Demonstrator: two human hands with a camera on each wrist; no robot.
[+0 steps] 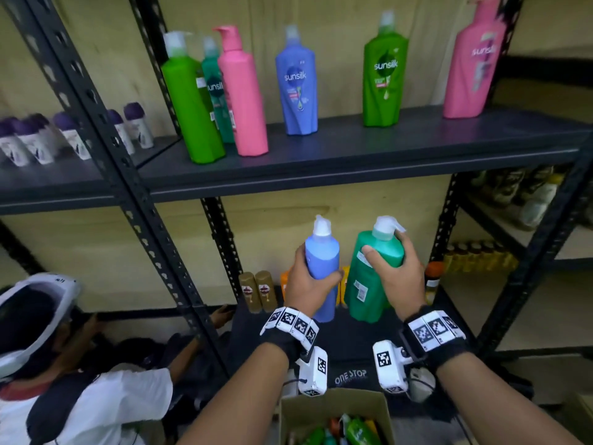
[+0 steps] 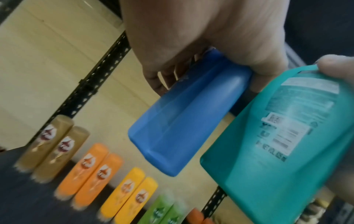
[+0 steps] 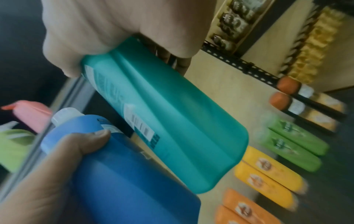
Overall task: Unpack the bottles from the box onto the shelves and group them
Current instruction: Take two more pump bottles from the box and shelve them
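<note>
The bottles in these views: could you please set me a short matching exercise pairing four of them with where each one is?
Things:
1. blue pump bottle
2. teal pump bottle
3. brown bottles
4. purple-capped bottles

Places:
A. upper shelf, left bay
B. held by the right hand
C. lower shelf, at the left end of the row
D. held by the left hand

Pairs: 1-D, 2-B, 3-C, 4-A

Blue bottle (image 1: 322, 264) and teal bottle (image 1: 373, 277) upright, held side by side.

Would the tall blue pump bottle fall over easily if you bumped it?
Probably, since the tall blue pump bottle is high with a narrow base. Its smooth plastic may be slippery, so the left hand wraps around it. It looks stiff.
</note>
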